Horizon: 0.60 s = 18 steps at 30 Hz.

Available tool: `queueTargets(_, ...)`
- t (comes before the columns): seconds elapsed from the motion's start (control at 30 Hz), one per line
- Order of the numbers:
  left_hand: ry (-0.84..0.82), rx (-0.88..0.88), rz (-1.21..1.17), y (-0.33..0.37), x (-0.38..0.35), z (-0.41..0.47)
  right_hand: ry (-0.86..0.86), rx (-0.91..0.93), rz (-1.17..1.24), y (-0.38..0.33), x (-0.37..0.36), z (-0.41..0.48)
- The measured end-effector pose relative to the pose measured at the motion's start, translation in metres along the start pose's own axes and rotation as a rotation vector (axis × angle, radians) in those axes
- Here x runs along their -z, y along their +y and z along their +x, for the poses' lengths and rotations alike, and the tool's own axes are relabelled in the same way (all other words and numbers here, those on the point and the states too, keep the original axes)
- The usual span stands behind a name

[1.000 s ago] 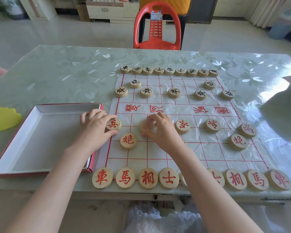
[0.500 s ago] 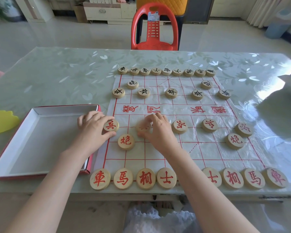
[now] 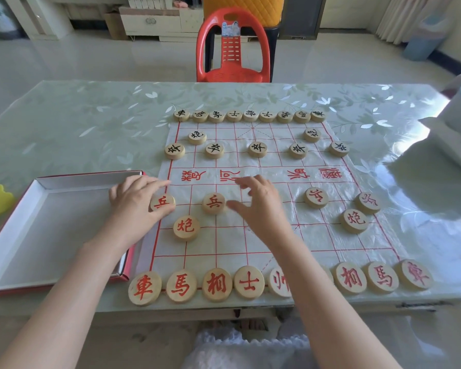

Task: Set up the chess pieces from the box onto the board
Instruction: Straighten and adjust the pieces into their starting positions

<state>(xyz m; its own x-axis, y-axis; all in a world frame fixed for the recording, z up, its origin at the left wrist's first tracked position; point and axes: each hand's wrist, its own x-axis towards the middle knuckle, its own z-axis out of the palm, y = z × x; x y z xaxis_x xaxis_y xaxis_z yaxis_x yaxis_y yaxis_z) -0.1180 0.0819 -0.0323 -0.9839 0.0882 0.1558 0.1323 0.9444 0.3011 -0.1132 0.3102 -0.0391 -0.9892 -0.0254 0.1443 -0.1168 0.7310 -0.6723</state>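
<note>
The xiangqi board point(image 3: 290, 235), a thin sheet printed with a red grid, lies on the green leaf-patterned table point(image 3: 77, 123), with the open red-edged box point(image 3: 51, 230) just beside its left border. The person's left hand point(image 3: 136, 206) sits over the gap between box and board, its fingers bent around the leftmost red soldier piece point(image 3: 162, 202). The index finger reaches over the far side of the disc and the thumb presses its near edge, so the piece is held where it sits on the board's left line. The right hand point(image 3: 261, 206) hangs over the middle of the board with fingers spread and loose, gripping nothing. Its thumb points left, just beside the second red soldier piece point(image 3: 214, 203); whether it touches cannot be told. A red cannon piece point(image 3: 186, 227) lies nearer the person, between those two soldiers. Two more red soldiers point(image 3: 316, 197) and another cannon point(image 3: 354, 221) sit on the right half. The red back row point(image 3: 216, 284) lines the near edge, partly hidden by the right forearm. The black pieces point(image 3: 257, 149) stand arranged on the far side. A red plastic chair point(image 3: 233, 49) stands beyond the table.
</note>
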Motion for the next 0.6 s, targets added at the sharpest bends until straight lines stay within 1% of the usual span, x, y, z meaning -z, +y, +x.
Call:
queueTargets(0.07, 0.060, -0.013, -0.050, 0.026, 0.002, 0.003, 0.085, -0.024, 0.010, 0.018, 0.024, -0.003)
queueTargets(0.1, 0.063, -0.039, -0.076, 0.044, 0.001, 0.004, 0.118, -0.045, -0.003, 0.030, 0.037, -0.005)
queueTargets(0.17, 0.023, -0.110, -0.170, 0.083, -0.007, 0.005, 0.150, -0.116, -0.030, 0.054, 0.061, -0.010)
queueTargets(0.23, -0.029, -0.133, -0.295, 0.123, -0.021, 0.003, 0.177, -0.194, -0.048, 0.075, 0.077, -0.017)
queueTargets(0.3, -0.032, -0.082, -0.343, 0.154, -0.038, 0.003, 0.214, -0.262, -0.098, 0.088, 0.086, -0.021)
queueTargets(0.4, 0.039, 0.036, -0.320, 0.180, -0.059, 0.006, 0.243, -0.333, -0.210, 0.095, 0.089, -0.022)
queueTargets(0.5, 0.082, 0.108, -0.263, 0.184, -0.073, 0.008, 0.204, -0.391, -0.296, 0.097, 0.085, -0.016)
queueTargets(0.6, 0.114, 0.161, -0.217, 0.179, -0.080, 0.010, 0.170, -0.397, -0.323, 0.097, 0.081, -0.010)
